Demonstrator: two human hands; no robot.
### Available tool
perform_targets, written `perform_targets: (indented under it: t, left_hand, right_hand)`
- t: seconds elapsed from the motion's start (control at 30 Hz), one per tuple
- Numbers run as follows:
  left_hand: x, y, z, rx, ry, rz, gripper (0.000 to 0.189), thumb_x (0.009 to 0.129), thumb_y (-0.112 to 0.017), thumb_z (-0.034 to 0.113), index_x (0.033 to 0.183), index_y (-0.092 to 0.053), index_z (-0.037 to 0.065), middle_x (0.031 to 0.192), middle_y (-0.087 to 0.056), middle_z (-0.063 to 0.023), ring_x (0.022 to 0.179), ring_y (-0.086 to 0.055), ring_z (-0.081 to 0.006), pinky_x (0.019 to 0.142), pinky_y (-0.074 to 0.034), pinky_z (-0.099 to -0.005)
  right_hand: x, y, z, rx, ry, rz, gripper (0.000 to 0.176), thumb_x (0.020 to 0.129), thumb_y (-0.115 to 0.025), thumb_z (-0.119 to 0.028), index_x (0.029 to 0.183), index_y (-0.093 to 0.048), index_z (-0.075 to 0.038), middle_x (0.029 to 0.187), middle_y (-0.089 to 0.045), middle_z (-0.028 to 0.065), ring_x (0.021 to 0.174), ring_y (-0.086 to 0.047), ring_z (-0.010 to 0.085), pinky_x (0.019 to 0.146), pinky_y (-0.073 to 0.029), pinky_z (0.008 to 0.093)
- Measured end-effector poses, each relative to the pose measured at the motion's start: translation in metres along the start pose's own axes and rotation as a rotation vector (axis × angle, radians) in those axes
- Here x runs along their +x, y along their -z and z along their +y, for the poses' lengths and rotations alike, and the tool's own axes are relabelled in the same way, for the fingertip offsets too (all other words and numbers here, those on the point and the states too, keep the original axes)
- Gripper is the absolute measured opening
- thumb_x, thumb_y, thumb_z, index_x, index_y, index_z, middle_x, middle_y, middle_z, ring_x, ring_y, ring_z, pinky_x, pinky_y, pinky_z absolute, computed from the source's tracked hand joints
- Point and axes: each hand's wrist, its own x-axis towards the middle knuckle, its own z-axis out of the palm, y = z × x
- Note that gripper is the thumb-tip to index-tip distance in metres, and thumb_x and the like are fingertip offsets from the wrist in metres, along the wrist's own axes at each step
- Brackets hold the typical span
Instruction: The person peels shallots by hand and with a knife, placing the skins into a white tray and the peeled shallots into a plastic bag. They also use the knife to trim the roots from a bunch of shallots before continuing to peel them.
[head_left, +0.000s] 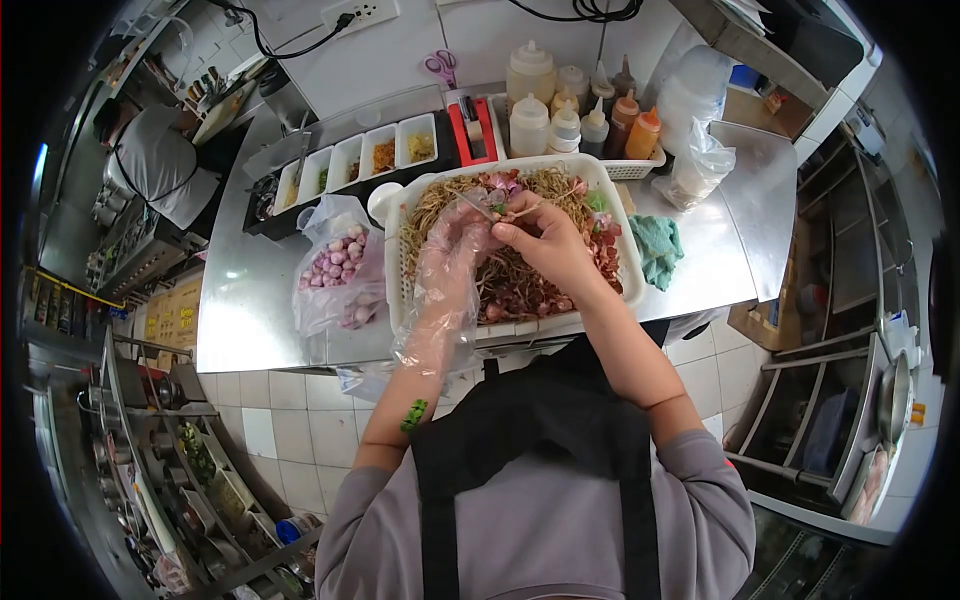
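Your gloved left hand (pixel 464 224) was closed around what looked like a slim blade (pixel 476 207), while your right hand (pixel 550 242) pinched a small stringy piece (pixel 517 212) above the white basket (pixel 630 262). You seemed mid-trim; the next stroke called for a steady pinch.

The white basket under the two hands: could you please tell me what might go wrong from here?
First, the loose plastic covering on the left hand could catch on the tangled roots. Second, the white basket sits near the front edge of the steel table, so a strong push might tip it or spill skins. Third, stray skins may fall into the plastic bag of bulbs beside it.
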Motion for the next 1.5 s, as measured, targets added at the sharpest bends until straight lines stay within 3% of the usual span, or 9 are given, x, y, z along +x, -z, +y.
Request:
perform_targets:
  t: [0.13, 0.33, 0.57, 0.63, 0.77, 0.9, 0.93, 1.27, 1.5]
  left_hand:
    - [0.006, 0.019, -0.016, 0.06, -0.055, -0.046, 0.026, 0.087, -0.062, 0.015, 0.109, -0.055, 0.003, 0.103, -0.06, -0.0065, 0.093, -0.059, -0.015, 0.083, -0.049, -0.0292]
    - [-0.003, 0.007, 0.003, -0.033, -0.005, -0.053, 0.033, 0.083, -0.068, 0.017, 0.112, -0.058, 0.006, 0.107, -0.06, -0.0057, 0.091, -0.058, -0.0133, 0.077, -0.051, -0.0264]
    - [-0.008, 0.006, 0.009, -0.046, 0.053, -0.06, 0.036, 0.083, -0.067, 0.022, 0.114, -0.058, 0.006, 0.111, -0.059, -0.005, 0.093, -0.058, -0.0126, 0.078, -0.05, -0.0257]
    - [-0.005, 0.006, 0.003, -0.05, 0.036, -0.033, 0.037, 0.083, -0.067, 0.022, 0.115, -0.057, 0.006, 0.112, -0.058, -0.0052, 0.094, -0.058, -0.0134, 0.08, -0.05, -0.0261]
    - [-0.005, 0.006, -0.002, -0.192, -0.039, -0.082, 0.039, 0.082, -0.068, 0.019, 0.116, -0.054, 0.006, 0.113, -0.056, -0.0062, 0.097, -0.056, -0.0151, 0.084, -0.048, -0.0275]
    - [-0.006, 0.021, -0.013, 0.464, -0.28, -0.016, 0.034, 0.087, -0.057, 0.007, 0.121, -0.049, 0.005, 0.114, -0.054, -0.0074, 0.102, -0.056, -0.0193, 0.088, -0.045, -0.0313]
    - [-0.008, 0.015, -0.008, -0.193, 0.039, 0.05, 0.036, 0.087, -0.057, 0.008, 0.121, -0.048, 0.004, 0.115, -0.054, -0.0085, 0.104, -0.055, -0.0195, 0.09, -0.044, -0.0304]
    - [-0.007, 0.011, -0.01, -0.064, -0.042, 0.008, 0.043, 0.084, -0.059, 0.01, 0.122, -0.043, -0.001, 0.115, -0.052, -0.011, 0.103, -0.054, -0.0187, 0.088, -0.045, -0.0288]
    - [-0.016, -0.012, 0.016, 0.062, 0.02, 0.024, 0.038, 0.085, -0.058, 0.013, 0.119, -0.048, 0.0, 0.117, -0.053, -0.0116, 0.105, -0.054, -0.0197, 0.088, -0.047, -0.0298]
  right_hand:
    - [-0.006, -0.009, 0.002, -0.182, 0.074, 0.034, 0.018, 0.084, -0.065, -0.007, 0.097, -0.053, -0.003, 0.077, -0.057, -0.0016, 0.08, -0.054, 0.0043, 0.069, -0.043, 0.0197]
    - [0.001, 0.008, -0.01, 0.187, -0.127, -0.021, 0.012, 0.087, -0.063, -0.013, 0.089, -0.054, -0.006, 0.063, -0.05, -0.0026, 0.042, -0.036, 0.0037, 0.036, -0.024, 0.0197]
    - [-0.005, 0.019, -0.02, -0.111, -0.051, 0.04, 0.016, 0.088, -0.061, -0.014, 0.1, -0.056, -0.004, 0.072, -0.054, -0.0013, 0.057, -0.046, 0.0041, 0.049, -0.035, 0.0178]
    - [-0.013, 0.015, -0.021, -0.217, 0.054, -0.049, 0.032, 0.086, -0.063, -0.018, 0.113, -0.056, -0.002, 0.086, -0.063, 0.0074, 0.081, -0.059, 0.0134, 0.074, -0.045, 0.0264]
    - [-0.019, 0.009, -0.017, -0.514, 0.208, -0.105, 0.043, 0.084, -0.063, -0.02, 0.122, -0.052, -0.003, 0.111, -0.061, 0.0164, 0.1, -0.06, 0.0258, 0.086, -0.045, 0.0324]
    - [-0.021, 0.0, -0.012, -0.493, 0.146, -0.085, 0.039, 0.086, -0.062, -0.018, 0.119, -0.054, 0.0, 0.111, -0.061, 0.014, 0.102, -0.059, 0.0214, 0.088, -0.044, 0.0324]
    - [-0.022, -0.002, -0.01, -0.497, 0.179, -0.069, 0.039, 0.085, -0.062, -0.017, 0.12, -0.053, -0.001, 0.11, -0.062, 0.015, 0.101, -0.06, 0.0213, 0.088, -0.045, 0.0324]
    - [-0.03, -0.013, -0.011, -0.645, 0.319, 0.141, 0.021, 0.083, -0.062, -0.014, 0.101, -0.061, -0.003, 0.094, -0.064, 0.016, 0.082, -0.061, 0.0336, 0.074, -0.049, 0.0355]
    - [-0.017, 0.009, -0.009, -0.301, 0.088, -0.026, 0.023, 0.086, -0.062, -0.017, 0.104, -0.059, -0.004, 0.093, -0.064, 0.0063, 0.09, -0.057, 0.0121, 0.082, -0.045, 0.0287]
